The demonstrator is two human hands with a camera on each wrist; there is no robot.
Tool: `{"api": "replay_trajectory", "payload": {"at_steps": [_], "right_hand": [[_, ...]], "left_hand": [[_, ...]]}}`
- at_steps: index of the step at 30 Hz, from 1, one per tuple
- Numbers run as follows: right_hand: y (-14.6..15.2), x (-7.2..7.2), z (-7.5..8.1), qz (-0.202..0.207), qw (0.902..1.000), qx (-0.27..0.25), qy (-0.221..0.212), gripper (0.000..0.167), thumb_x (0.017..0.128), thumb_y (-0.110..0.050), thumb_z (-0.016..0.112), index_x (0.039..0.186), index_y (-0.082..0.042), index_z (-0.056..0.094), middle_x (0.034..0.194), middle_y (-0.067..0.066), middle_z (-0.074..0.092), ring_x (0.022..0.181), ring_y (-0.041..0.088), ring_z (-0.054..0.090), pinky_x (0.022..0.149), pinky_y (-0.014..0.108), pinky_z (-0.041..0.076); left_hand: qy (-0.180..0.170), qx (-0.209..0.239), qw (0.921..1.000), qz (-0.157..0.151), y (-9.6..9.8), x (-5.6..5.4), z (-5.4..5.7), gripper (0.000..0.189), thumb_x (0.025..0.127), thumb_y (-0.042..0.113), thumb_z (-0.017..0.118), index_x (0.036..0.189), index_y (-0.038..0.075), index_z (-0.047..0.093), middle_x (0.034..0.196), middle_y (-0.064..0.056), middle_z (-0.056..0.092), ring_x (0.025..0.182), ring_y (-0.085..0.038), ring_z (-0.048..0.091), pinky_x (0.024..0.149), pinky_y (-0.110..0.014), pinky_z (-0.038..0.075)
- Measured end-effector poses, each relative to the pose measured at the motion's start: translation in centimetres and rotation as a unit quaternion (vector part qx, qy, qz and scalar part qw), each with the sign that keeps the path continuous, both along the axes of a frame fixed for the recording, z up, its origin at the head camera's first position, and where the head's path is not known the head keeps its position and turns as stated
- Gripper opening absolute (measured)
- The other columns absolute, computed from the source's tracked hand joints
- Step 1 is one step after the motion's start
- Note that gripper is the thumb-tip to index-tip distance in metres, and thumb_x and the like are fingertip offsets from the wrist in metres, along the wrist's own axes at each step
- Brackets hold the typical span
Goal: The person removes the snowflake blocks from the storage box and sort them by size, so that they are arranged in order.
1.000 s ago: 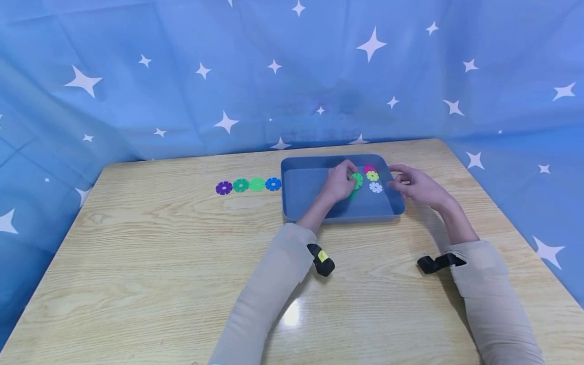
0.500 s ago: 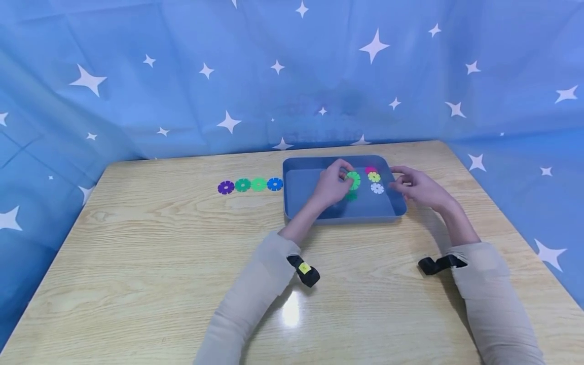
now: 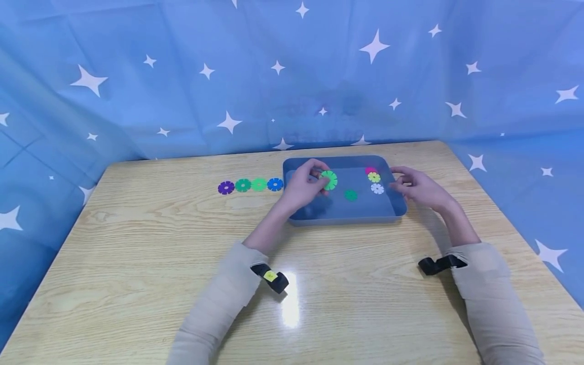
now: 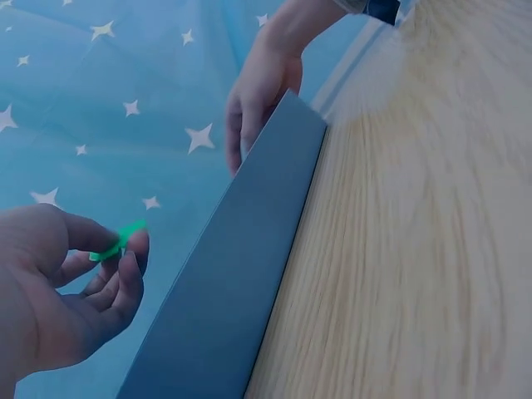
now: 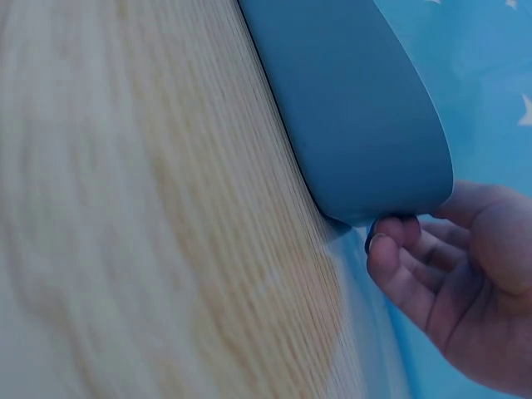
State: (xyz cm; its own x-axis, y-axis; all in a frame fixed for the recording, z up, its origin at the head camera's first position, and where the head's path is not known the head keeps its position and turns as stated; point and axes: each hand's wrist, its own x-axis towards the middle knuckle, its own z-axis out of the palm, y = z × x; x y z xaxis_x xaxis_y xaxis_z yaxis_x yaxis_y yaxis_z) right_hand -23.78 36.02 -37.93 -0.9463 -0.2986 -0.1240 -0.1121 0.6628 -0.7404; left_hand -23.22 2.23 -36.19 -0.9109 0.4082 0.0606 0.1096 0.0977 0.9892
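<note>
My left hand (image 3: 302,188) pinches a bright green notched plastic disc (image 3: 329,180) between thumb and fingers, above the left part of a blue-grey tray (image 3: 344,221). In the left wrist view the same disc (image 4: 119,243) shows nearly edge-on. At the tray's right end, my right hand (image 3: 420,188) holds the wall, fingers bent at the rim; its other fingers curl against the outside in the right wrist view. Inside the tray lie a dark green disc (image 3: 351,195), a white disc (image 3: 377,188), a yellow disc (image 3: 374,177) and a pink disc (image 3: 370,171).
Left of the tray, a row on the wooden table (image 3: 150,253) runs from a purple disc (image 3: 225,187) through a teal-green disc (image 3: 243,185) and a light green disc (image 3: 259,184) to a blue disc (image 3: 275,184) close by the tray. A star-patterned blue cloth (image 3: 182,91) hangs behind.
My left hand has moved left across the tray with the bright green disc, uncovering the dark green disc. The right hand stays at the tray's right end.
</note>
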Motion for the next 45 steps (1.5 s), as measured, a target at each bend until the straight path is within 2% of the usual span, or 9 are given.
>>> {"api": "replay_trajectory", "payload": {"at_steps": [6, 12, 15, 19, 21, 28, 36, 41, 45], "right_hand": [[0.1, 0.1, -0.1, 0.000, 1.0000, -0.005, 0.001, 0.057, 0.106, -0.020, 0.052, 0.154, 0.001, 0.031, 0.096, 0.015, 0.054, 0.063, 0.025, 0.050, 0.053, 0.032, 0.040], [0.1, 0.0, -0.2, 0.002, 1.0000, -0.002, 0.003, 0.057, 0.106, -0.021, 0.053, 0.154, 0.001, 0.030, 0.096, 0.014, 0.054, 0.064, 0.026, 0.050, 0.054, 0.032, 0.040], [0.0, -0.1, -0.2, -0.008, 1.0000, 0.000, -0.001, 0.056, 0.106, -0.021, 0.054, 0.154, -0.001, 0.032, 0.096, 0.014, 0.055, 0.064, 0.027, 0.050, 0.055, 0.032, 0.040], [0.0, -0.2, -0.3, -0.013, 0.9999, 0.001, -0.004, 0.057, 0.106, -0.021, 0.054, 0.154, -0.001, 0.032, 0.097, 0.013, 0.055, 0.065, 0.026, 0.050, 0.056, 0.032, 0.041], [0.1, -0.3, -0.3, -0.006, 1.0000, 0.003, -0.002, 0.058, 0.106, -0.021, 0.054, 0.155, 0.000, 0.030, 0.097, 0.013, 0.055, 0.064, 0.026, 0.050, 0.056, 0.033, 0.041], [0.2, -0.1, -0.2, 0.004, 1.0000, 0.004, 0.001, 0.059, 0.106, -0.022, 0.053, 0.155, 0.001, 0.029, 0.097, 0.015, 0.054, 0.064, 0.026, 0.051, 0.055, 0.033, 0.040], [0.1, 0.0, -0.1, 0.007, 1.0000, 0.004, 0.004, 0.059, 0.106, -0.023, 0.053, 0.155, 0.001, 0.030, 0.096, 0.016, 0.054, 0.062, 0.026, 0.051, 0.053, 0.033, 0.040], [0.0, 0.0, 0.0, 0.010, 0.9999, 0.001, 0.005, 0.059, 0.106, -0.023, 0.054, 0.154, 0.001, 0.030, 0.096, 0.016, 0.053, 0.062, 0.025, 0.050, 0.054, 0.034, 0.041], [-0.1, 0.1, 0.0, 0.009, 0.9999, 0.000, 0.007, 0.059, 0.106, -0.023, 0.054, 0.154, 0.001, 0.030, 0.096, 0.016, 0.053, 0.063, 0.025, 0.050, 0.055, 0.034, 0.041]], "left_hand": [[0.024, 0.011, 0.9995, 0.015, -2.7, -0.2, 0.2, 0.022, 0.102, 0.004, 0.059, 0.123, 0.001, 0.057, 0.097, -0.014, 0.057, 0.090, -0.050, 0.066, 0.085, -0.056, 0.055], [0.027, 0.031, 0.9969, 0.067, -5.7, -0.5, 0.0, 0.022, 0.101, 0.004, 0.060, 0.123, 0.001, 0.058, 0.097, -0.012, 0.057, 0.089, -0.052, 0.064, 0.086, -0.058, 0.054], [0.031, 0.040, 0.9945, 0.091, -7.1, -0.5, -0.2, 0.025, 0.101, 0.005, 0.061, 0.125, 0.000, 0.059, 0.098, -0.011, 0.057, 0.085, -0.047, 0.066, 0.084, -0.056, 0.055], [0.043, 0.041, 0.9921, 0.111, -9.0, -0.6, -0.4, 0.028, 0.101, 0.005, 0.061, 0.128, -0.001, 0.059, 0.099, -0.012, 0.057, 0.073, -0.029, 0.068, 0.079, -0.051, 0.057], [0.050, 0.031, 0.9905, 0.124, -10.0, -0.7, -0.6, 0.028, 0.101, 0.005, 0.061, 0.128, -0.002, 0.060, 0.099, -0.012, 0.058, 0.070, -0.022, 0.067, 0.075, -0.046, 0.058], [0.070, -0.017, 0.9806, 0.182, -13.9, -0.8, -1.0, 0.027, 0.100, 0.009, 0.064, 0.125, 0.001, 0.064, 0.097, -0.010, 0.061, 0.080, -0.037, 0.064, 0.068, -0.036, 0.056], [0.044, -0.088, 0.9651, 0.243, -18.3, -1.2, -2.2, 0.028, 0.100, 0.012, 0.063, 0.126, 0.002, 0.063, 0.102, -0.012, 0.060, 0.081, -0.028, 0.066, 0.073, -0.034, 0.059], [0.015, -0.115, 0.9579, 0.263, -20.5, -1.1, -2.7, 0.029, 0.100, 0.007, 0.062, 0.128, 0.001, 0.061, 0.102, -0.014, 0.059, 0.079, -0.024, 0.067, 0.076, -0.033, 0.060], [0.011, -0.147, 0.9500, 0.275, -21.8, -0.9, -2.8, 0.028, 0.100, 0.006, 0.061, 0.127, -0.001, 0.060, 0.101, -0.015, 0.059, 0.077, -0.022, 0.068, 0.072, -0.030, 0.060]]}}
